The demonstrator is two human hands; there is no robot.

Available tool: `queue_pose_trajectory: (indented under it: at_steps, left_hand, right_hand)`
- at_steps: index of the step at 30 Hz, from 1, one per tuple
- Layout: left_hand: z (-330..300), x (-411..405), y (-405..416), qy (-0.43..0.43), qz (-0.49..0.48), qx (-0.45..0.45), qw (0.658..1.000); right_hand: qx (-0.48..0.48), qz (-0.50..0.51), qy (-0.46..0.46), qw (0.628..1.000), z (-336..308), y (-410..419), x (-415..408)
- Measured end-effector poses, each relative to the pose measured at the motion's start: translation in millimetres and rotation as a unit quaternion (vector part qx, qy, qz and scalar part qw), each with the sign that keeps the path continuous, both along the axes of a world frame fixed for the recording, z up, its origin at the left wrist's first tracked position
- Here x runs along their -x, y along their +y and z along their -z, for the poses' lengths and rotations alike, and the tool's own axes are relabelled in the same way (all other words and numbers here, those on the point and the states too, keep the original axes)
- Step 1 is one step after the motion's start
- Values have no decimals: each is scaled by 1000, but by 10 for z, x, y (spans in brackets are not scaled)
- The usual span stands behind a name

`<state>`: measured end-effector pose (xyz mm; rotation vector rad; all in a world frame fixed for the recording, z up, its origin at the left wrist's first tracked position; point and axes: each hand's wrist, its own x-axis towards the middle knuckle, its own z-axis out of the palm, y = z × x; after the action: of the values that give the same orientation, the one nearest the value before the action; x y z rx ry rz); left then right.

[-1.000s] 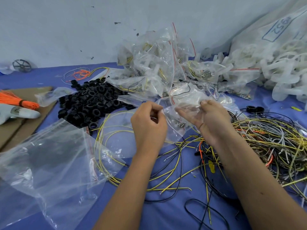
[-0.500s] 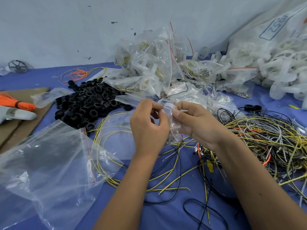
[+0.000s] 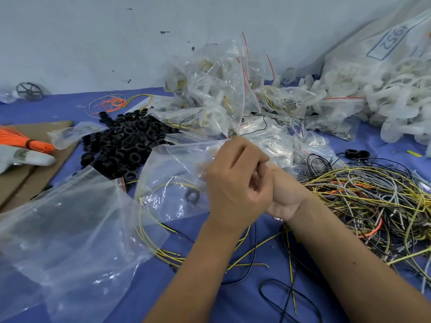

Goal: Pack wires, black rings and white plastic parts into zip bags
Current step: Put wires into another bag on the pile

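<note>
Head view: both hands met mid-frame, just right of centre, over a blue table point(image 3: 70, 108).
Left hand point(image 3: 235, 183): curled, fingers pinching the top edge of a small clear zip bag point(image 3: 177, 183); it sat in front of the other hand.
Right hand point(image 3: 284, 194): tucked behind and under the left, palm heel showing. Fingers hidden, so I couldn't tell whether it gripped the bag or anything else.
Zip bag: hung and spread to the left of the hands, long axis running roughly left to right, mouth at the hand end. Inside it showed a yellow wire loop point(image 3: 163, 190) and one black ring point(image 3: 191, 197).
Key relation: bag mouth sat at the fingertips of the left hand, so that hand was the nearer one; my guess is the seal gets pinched shut along that edge, running left.
Loose wires point(image 3: 363, 201): tangled heap in the right half of the frame, just beside the right wrist.
Black rings point(image 3: 126, 143): pile left of centre, apart from the hands, past the bag.
White plastic parts point(image 3: 384, 101): heap at upper right, well apart.
Filled bags point(image 3: 221, 94): stack at top centre against the wall.
Large empty bag point(image 3: 70, 229): lower left, lying flat.
Stage: judging by the contents, this bag looked part-filled; no white part was visible in it.
</note>
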<state>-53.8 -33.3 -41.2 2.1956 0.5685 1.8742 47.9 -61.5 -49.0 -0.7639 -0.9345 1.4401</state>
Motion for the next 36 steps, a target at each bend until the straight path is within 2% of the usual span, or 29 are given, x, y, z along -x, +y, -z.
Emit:
queue_pose_trajectory:
  at_steps: [1, 3, 4, 5, 6, 10, 14, 17, 19, 21, 26, 29, 32, 36]
  left_hand:
    - [17, -3, 8, 2, -4, 7, 1000]
    - [58, 4, 29, 11, -20, 31, 999]
    - [74, 15, 46, 13, -30, 43, 999]
    - [87, 18, 62, 12, -35, 54, 998]
    - [94, 21, 79, 10, -36, 60, 997]
    - [106, 19, 102, 11, -27, 71, 997]
    - [94, 6, 55, 28, -9, 61, 998]
    - [79, -5, 20, 40, 3, 58, 997]
    - [72, -7, 15, 33, 6, 61, 998]
    - [70, -3, 20, 22, 7, 62, 998]
    - [60, -25, 30, 2, 5, 70, 997]
    - [57, -27, 44, -1, 8, 69, 998]
    - [52, -22, 34, -1, 10, 76, 997]
    - [43, 15, 50, -12, 4, 89, 996]
  right_hand:
    - [-43, 44, -130, 990, 33, 20, 11]
    - [-114, 131, -369, 913, 42, 50, -1]
    - [-119, 169, -448, 870, 38, 80, -28]
    - [-125, 180, -502, 837, 38, 103, -65]
    - [-136, 164, -530, 821, 29, 114, -94]
    - [-146, 82, -599, 783, -15, 116, -130]
    - [-161, 24, -557, 814, -23, 53, -106]
    - [-161, 76, -531, 829, 26, 24, -31]
    - [-189, 91, -541, 815, -29, -3, 23]
    - [-193, 49, -554, 809, 28, 21, -58]
    - [-128, 44, -484, 865, -6, 84, -84]
    - [-89, 54, -365, 925, -22, 133, -61]
    - [-90, 75, -374, 920, 8, 152, -46]
    - [-56, 54, -288, 954, 6, 116, 7]
